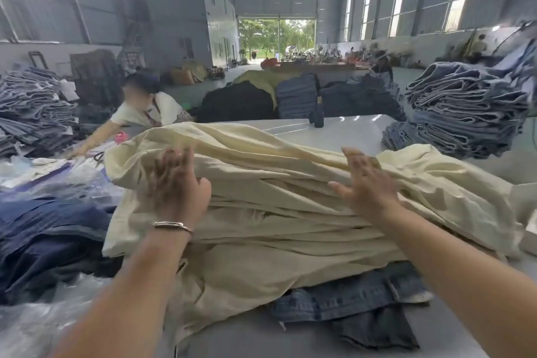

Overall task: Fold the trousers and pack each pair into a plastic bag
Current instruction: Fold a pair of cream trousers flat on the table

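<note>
A thick stack of cream trousers (276, 218) lies across the white table (348, 128) in front of me, its top layer rumpled. My left hand (177, 186), with a metal bangle at the wrist, lies on the left part of the top pair, fingers blurred and roughly straight. My right hand (363, 183) rests flat on the right part, fingers spread. A pair of blue jeans (348, 299) sticks out from under the stack at the near edge. Clear plastic bags (43, 314) lie at the near left.
Dark blue folded trousers (43, 229) sit to my left. A tall stack of folded jeans (465, 107) stands at the right, another (29, 107) at the far left. A person (139, 113) leans over the table's left side. A dark bottle (318, 115) stands on the table.
</note>
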`<action>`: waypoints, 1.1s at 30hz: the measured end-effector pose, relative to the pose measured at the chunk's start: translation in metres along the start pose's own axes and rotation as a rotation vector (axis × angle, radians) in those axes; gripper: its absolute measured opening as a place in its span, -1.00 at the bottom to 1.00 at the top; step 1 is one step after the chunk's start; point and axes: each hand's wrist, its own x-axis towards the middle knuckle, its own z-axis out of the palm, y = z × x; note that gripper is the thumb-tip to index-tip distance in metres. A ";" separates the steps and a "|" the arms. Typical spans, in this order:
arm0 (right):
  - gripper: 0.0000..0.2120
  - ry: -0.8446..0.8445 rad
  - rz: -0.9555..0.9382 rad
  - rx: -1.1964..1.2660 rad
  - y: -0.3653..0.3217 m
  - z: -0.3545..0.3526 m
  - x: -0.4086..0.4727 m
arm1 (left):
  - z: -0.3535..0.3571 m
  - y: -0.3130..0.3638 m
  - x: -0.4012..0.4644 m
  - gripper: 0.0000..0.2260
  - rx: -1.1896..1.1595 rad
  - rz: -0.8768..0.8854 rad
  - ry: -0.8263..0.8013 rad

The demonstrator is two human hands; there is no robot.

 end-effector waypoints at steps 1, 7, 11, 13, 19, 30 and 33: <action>-0.23 -0.030 0.009 -0.061 0.004 0.008 0.018 | 0.013 0.005 0.015 -0.33 0.129 0.068 -0.089; -0.09 -0.276 -0.040 -0.280 0.016 0.059 0.081 | 0.069 -0.001 0.057 -0.30 0.616 0.262 -0.469; -0.37 -0.377 -0.056 -0.221 0.023 0.077 0.097 | 0.074 -0.003 0.070 -0.48 0.681 0.333 -0.385; -0.64 -0.325 -0.071 -0.138 0.024 0.073 0.100 | 0.065 -0.002 0.078 -0.57 0.616 0.357 -0.464; -0.87 0.125 -0.184 -0.017 0.017 0.007 0.104 | 0.003 0.021 0.100 -0.83 0.365 0.278 -0.419; -0.21 0.350 -0.452 -0.286 -0.001 -0.163 -0.036 | -0.135 0.041 0.018 -0.48 -0.096 0.480 0.256; -0.33 0.163 -0.493 -0.484 0.027 -0.178 -0.082 | -0.132 0.040 -0.047 -0.25 0.210 0.788 -0.100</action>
